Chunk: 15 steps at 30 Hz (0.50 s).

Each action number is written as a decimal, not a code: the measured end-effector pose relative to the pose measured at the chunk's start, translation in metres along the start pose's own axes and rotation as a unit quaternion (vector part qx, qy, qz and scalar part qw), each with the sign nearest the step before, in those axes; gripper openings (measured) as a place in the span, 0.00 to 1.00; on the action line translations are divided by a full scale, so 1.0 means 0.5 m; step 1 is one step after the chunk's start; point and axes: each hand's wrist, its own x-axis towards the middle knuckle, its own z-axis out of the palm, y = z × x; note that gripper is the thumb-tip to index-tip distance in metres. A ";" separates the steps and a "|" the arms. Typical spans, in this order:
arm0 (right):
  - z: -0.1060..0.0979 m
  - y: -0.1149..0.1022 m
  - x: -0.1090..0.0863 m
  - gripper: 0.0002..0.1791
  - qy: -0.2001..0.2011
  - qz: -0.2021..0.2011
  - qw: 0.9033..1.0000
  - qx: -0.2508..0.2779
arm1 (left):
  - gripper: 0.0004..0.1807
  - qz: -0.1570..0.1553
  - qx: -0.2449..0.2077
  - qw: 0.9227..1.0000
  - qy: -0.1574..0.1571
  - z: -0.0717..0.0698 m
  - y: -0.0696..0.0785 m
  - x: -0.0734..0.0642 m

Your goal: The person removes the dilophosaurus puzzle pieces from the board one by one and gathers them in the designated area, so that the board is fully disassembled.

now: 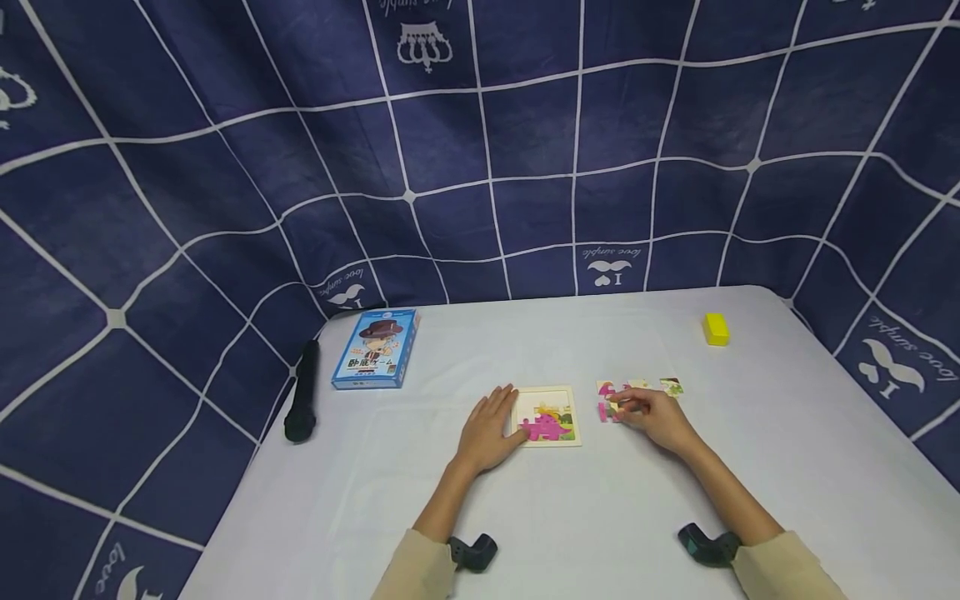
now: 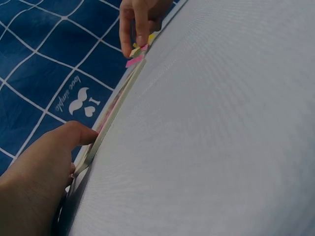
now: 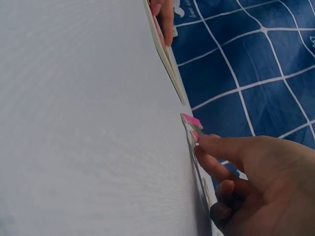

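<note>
A square jigsaw tray (image 1: 538,399) with a pale rim lies mid-table, partly filled with a pink dinosaur picture. My left hand (image 1: 487,429) rests along its left edge, fingers extended and thumb on the near left corner. To the tray's right, my right hand (image 1: 663,421) pinches a small puzzle piece (image 1: 616,409) between thumb and forefinger, low over the table. Loose puzzle pieces (image 1: 671,386) lie around and beyond those fingers, some partly covered. In the right wrist view, a pink piece (image 3: 191,119) shows just past my fingertips.
A blue card-game box (image 1: 378,350) lies at the back left, with a black microphone (image 1: 302,400) left of it. At the back right is a yellow block (image 1: 716,329). White cloth covers the table (image 1: 585,517); a dark blue checked curtain (image 1: 525,150) hangs behind.
</note>
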 end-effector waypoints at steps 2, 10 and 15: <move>0.002 0.001 0.000 0.13 0.007 -0.004 1.000 -0.013 | 0.40 -0.001 -0.001 1.000 0.000 -0.001 0.001 -0.001; 0.005 0.002 -0.002 0.12 0.022 -0.031 0.998 -0.056 | 0.41 -0.001 -0.001 1.000 -0.003 -0.004 0.001 -0.003; 0.006 0.005 0.000 0.12 0.032 -0.047 0.997 -0.061 | 0.41 -0.002 0.001 1.000 -0.005 -0.003 0.000 -0.002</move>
